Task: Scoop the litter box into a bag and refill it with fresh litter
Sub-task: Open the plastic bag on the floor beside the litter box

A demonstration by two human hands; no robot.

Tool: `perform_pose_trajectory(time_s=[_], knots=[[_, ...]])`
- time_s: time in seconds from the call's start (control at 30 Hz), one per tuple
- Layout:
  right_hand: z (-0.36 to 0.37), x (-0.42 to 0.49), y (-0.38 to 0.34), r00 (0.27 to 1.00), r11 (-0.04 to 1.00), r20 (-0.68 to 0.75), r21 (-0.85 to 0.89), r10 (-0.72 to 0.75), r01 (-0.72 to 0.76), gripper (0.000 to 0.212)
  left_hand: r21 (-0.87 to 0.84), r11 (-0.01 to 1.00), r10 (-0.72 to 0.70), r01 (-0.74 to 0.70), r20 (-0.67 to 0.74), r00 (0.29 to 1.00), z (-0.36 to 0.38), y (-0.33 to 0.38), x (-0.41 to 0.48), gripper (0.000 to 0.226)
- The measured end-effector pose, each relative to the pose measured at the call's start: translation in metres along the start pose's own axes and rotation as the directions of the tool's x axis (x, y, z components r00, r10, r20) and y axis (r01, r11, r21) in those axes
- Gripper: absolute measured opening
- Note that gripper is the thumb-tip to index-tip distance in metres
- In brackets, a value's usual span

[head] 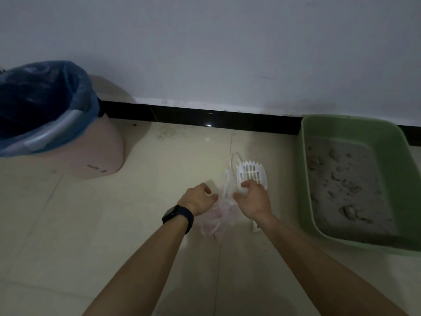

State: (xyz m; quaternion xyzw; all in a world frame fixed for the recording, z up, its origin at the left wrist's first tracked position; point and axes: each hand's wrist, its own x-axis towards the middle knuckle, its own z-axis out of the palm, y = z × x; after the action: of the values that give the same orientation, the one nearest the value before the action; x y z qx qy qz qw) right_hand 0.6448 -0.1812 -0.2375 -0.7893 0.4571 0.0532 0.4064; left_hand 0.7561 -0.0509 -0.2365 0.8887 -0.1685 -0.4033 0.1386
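Note:
A green litter box (306, 156) stands on the floor at the right against the wall, holding grey litter with several clumps. A white slotted scoop (251, 173) lies on the tiles left of the box. A thin clear plastic bag (216, 218) lies crumpled on the floor between my hands. My right hand (252, 199) rests over the scoop's near end, fingers curled around it and the bag's edge. My left hand (198, 198), with a black watch on the wrist, hovers at the bag's left side with curled fingers; whether it grips the bag is unclear.
A pink bin (100, 149) lined with a blue bag (45, 99) stands at the left by the wall. A black skirting strip (205, 116) runs along the wall's foot. Pale floor tiles (114, 224) spread in front.

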Motion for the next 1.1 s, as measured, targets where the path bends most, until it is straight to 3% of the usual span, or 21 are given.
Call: perform_pose_trajectory(time_s=[0.13,0.27,0.37,0.57,0.77,0.93,1.03,1.1], knots=[[-0.004,-0.003,-0.003,1.000,0.966,-0.027,0.258,0.014,-0.006,0.035,-0.115,0.988,-0.080,0.099,0.157,0.984,0.008,0.011,-0.009,0.075],[-0.015,-0.003,-0.021,0.997,0.808,-0.068,0.586,-0.021,0.057,0.029,-0.398,0.904,-0.057,0.155,0.247,0.967,-0.006,0.023,-0.020,0.049],[-0.024,-0.003,-0.034,0.992,0.810,-0.125,0.578,-0.029,0.096,0.032,-0.574,0.810,-0.003,0.118,0.196,0.981,-0.028,0.031,-0.022,0.042],[-0.055,-0.003,-0.075,0.989,0.757,-0.124,0.639,-0.074,0.137,0.026,-0.710,0.704,-0.005,0.015,0.015,1.000,-0.072,0.051,-0.028,0.058],[-0.073,0.000,-0.110,0.975,0.648,0.074,0.757,-0.211,0.083,0.025,-0.692,0.722,-0.022,-0.010,-0.037,0.999,-0.097,0.077,-0.044,0.079],[-0.068,-0.008,-0.112,0.957,0.549,0.157,0.836,-0.244,0.003,0.020,-0.643,0.758,0.028,-0.107,-0.131,0.991,-0.096,0.063,-0.048,0.034],[-0.073,-0.005,-0.106,0.978,0.509,0.161,0.858,-0.131,-0.073,0.017,-0.775,0.619,0.013,-0.123,-0.147,0.989,-0.099,0.046,-0.047,0.023],[-0.080,0.002,-0.098,0.981,0.451,0.191,0.874,0.028,-0.183,0.016,-0.888,0.444,-0.018,-0.117,-0.140,0.990,-0.108,0.033,-0.044,0.018]])
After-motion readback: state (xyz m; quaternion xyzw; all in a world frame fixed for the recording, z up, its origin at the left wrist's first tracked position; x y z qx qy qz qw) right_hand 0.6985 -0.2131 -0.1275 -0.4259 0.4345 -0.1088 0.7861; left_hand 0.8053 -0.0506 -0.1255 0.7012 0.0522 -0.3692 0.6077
